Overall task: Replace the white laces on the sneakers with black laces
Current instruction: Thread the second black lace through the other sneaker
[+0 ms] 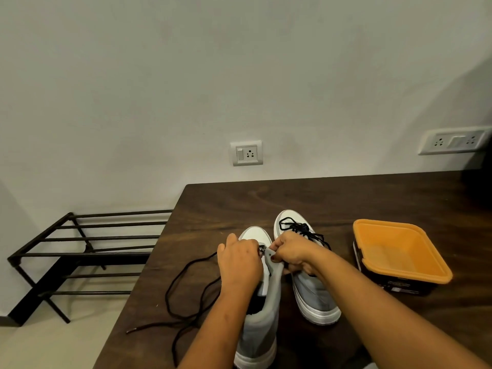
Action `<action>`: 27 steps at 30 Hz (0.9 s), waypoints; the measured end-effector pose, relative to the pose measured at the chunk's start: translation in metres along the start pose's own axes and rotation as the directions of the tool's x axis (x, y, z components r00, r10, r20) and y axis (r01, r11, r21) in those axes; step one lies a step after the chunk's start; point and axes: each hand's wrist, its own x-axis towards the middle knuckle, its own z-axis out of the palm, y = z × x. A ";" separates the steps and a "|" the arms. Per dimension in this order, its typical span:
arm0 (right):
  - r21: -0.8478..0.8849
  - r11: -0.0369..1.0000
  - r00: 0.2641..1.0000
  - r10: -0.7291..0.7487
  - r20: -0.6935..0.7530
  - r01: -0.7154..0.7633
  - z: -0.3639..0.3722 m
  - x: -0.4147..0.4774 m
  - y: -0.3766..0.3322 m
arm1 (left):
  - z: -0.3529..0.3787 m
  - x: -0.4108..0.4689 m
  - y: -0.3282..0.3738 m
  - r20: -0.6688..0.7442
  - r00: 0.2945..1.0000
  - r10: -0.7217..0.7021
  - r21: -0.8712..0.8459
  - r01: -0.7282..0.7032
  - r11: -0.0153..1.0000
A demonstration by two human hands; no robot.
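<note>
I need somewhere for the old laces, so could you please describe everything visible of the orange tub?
The tub is squarish with rounded corners and looks like plastic: orange inside and along its broad rim, dark on the outer sides, with print too small to read. It stands upright and open, no lid in view, nothing showing inside. It sits on the dark wooden table, right of the sneakers and apart from them; only the table touches it.

Dim, soft indoor light; wide-angle bending at edges.
</note>
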 end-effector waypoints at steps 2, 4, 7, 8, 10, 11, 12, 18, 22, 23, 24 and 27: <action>-0.006 1.000 1.000 -0.002 -0.003 0.002 0.000 0.000 -0.001 | 0.000 0.000 0.001 0.009 0.999 -0.046 -0.055 0.046 0.997; -0.004 1.000 1.000 -0.001 -0.005 0.001 -0.001 0.000 -0.001 | 0.001 0.001 0.000 0.052 0.994 -0.095 -0.135 0.101 0.986; -0.011 1.000 1.000 0.004 -0.006 -0.004 0.000 0.001 0.000 | 0.001 0.003 -0.001 0.103 0.985 -0.135 -0.239 0.156 0.958; -0.017 1.000 1.000 0.005 -0.009 -0.005 0.001 0.002 0.001 | 0.000 0.003 -0.002 0.111 0.984 -0.138 -0.259 0.163 0.952; -0.032 0.999 1.000 0.005 -0.024 -0.006 0.002 0.006 0.003 | -0.001 0.003 -0.002 0.120 0.985 -0.123 -0.248 0.149 0.957; -0.038 0.999 0.999 0.005 -0.033 -0.007 0.002 0.007 0.004 | -0.001 0.003 -0.001 0.122 0.988 -0.097 -0.216 0.122 0.969; -0.049 0.999 0.999 0.005 -0.040 -0.007 0.002 0.009 0.004 | -0.001 0.002 0.000 0.121 0.991 -0.065 -0.178 0.086 0.980; -0.080 0.997 0.999 0.006 -0.038 -0.009 0.001 0.008 0.003 | -0.001 0.003 -0.001 0.094 0.995 0.044 -0.127 -0.032 0.991; -0.019 1.000 1.000 -0.009 0.026 0.010 -0.002 0.000 0.001 | 0.000 0.004 -0.002 0.075 0.994 0.077 -0.093 -0.070 0.993; 0.010 1.000 0.999 -0.012 0.051 0.011 -0.003 -0.003 0.000 | 0.000 0.005 -0.002 0.071 0.994 0.077 -0.086 -0.071 0.994; 0.040 0.999 0.997 -0.016 0.073 0.013 -0.004 -0.005 -0.001 | 0.000 0.005 -0.001 0.066 0.995 0.075 -0.081 -0.069 0.994; 0.125 0.992 0.996 -0.034 0.087 0.023 -0.006 -0.009 -0.001 | 0.001 0.007 -0.001 0.053 0.997 0.058 -0.090 -0.053 0.995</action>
